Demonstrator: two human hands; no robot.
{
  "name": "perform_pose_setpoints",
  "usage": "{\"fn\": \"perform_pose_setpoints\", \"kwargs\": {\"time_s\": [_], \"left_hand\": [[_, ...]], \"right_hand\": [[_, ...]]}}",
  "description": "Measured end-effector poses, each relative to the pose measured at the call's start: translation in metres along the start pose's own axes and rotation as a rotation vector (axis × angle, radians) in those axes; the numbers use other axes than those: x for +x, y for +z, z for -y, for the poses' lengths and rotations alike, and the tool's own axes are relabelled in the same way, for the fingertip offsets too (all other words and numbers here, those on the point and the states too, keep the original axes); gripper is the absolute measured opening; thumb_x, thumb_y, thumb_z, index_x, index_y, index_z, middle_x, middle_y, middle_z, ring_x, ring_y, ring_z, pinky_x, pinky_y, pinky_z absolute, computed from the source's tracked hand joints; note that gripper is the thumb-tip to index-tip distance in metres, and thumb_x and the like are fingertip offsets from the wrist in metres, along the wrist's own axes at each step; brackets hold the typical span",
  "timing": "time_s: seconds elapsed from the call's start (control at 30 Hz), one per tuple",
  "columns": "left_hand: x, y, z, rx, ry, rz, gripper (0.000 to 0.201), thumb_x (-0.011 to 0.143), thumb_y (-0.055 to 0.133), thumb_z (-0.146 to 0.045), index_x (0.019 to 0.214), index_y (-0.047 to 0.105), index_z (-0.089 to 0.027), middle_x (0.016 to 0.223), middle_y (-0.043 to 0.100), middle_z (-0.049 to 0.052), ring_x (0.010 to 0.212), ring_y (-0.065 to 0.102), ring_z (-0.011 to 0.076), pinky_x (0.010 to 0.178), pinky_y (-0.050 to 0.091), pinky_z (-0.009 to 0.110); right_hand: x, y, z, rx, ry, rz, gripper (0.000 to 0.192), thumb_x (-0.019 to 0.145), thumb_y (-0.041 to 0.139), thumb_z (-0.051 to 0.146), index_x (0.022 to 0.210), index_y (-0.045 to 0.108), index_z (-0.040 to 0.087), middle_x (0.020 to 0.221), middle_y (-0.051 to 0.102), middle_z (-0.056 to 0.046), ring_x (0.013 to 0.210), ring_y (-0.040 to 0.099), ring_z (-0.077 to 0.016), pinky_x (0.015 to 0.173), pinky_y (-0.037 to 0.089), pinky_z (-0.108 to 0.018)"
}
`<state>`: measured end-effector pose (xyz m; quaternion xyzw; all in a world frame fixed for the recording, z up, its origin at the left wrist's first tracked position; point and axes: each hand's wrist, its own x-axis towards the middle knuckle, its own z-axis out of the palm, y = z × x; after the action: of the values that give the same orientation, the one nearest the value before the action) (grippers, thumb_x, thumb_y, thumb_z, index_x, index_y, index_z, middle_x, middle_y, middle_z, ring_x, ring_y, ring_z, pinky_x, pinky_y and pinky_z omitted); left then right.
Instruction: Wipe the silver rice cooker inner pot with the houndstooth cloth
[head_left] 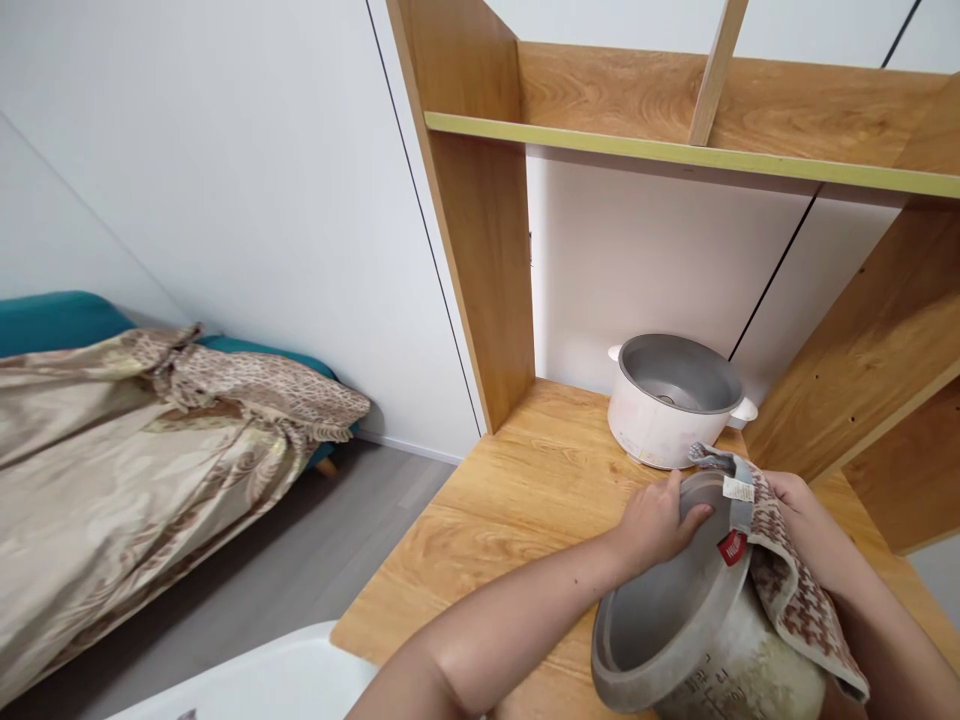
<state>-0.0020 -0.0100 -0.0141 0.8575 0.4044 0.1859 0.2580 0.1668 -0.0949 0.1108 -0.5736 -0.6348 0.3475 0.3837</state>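
A grey metal rice cooker inner pot (660, 625) is tipped on its side near the front of the wooden desk, its mouth facing left. My left hand (661, 515) is closed on the pot's upper rim, thumb over the inside. A brown-and-white patterned cloth (799, 600) with a red tag drapes over the rim and down the outer wall. Partly behind that cloth, my right hand (801, 512) grips it against the pot; its fingertips are hidden. Just beyond stands the white rice cooker body (649, 425), uncovered, with a grey interior.
The wooden desk (435, 560) has upright side panels and a shelf (600, 135) with a yellow-green edge above. A white curved chair or seat (262, 680) sits at the front left. Farther left is a teal sofa (60, 318) under a patterned cover (90, 500).
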Motion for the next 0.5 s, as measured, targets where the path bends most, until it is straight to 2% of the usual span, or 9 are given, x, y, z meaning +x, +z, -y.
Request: {"fn": "perform_pose_setpoints", "kwargs": {"time_s": [0.27,0.5], "left_hand": [[0.0022,0.0020,0.0043,-0.022,0.004,0.005,0.055,0.109,0.052,-0.067,0.132,0.061,-0.018,0.122,0.082,0.018,0.113,0.080,0.0401,0.090,0.062,0.047],[0.0026,0.0037,0.0047,-0.042,-0.001,-0.023,0.054,0.108,0.054,-0.067,0.133,0.063,-0.019,0.120,0.082,0.017,0.112,0.081,0.0399,0.091,0.064,0.049]], "right_hand": [[-0.0008,0.0021,0.0037,-0.024,-0.008,-0.037,0.048,0.090,0.072,0.065,0.071,0.077,0.021,0.074,0.075,-0.003,0.071,0.063,-0.0238,0.076,0.058,-0.037],[-0.0051,0.0041,0.0081,-0.060,-0.005,-0.050,0.050,0.091,0.071,0.066,0.070,0.078,0.021,0.080,0.079,-0.005,0.079,0.068,-0.0275,0.077,0.060,-0.037]]}}
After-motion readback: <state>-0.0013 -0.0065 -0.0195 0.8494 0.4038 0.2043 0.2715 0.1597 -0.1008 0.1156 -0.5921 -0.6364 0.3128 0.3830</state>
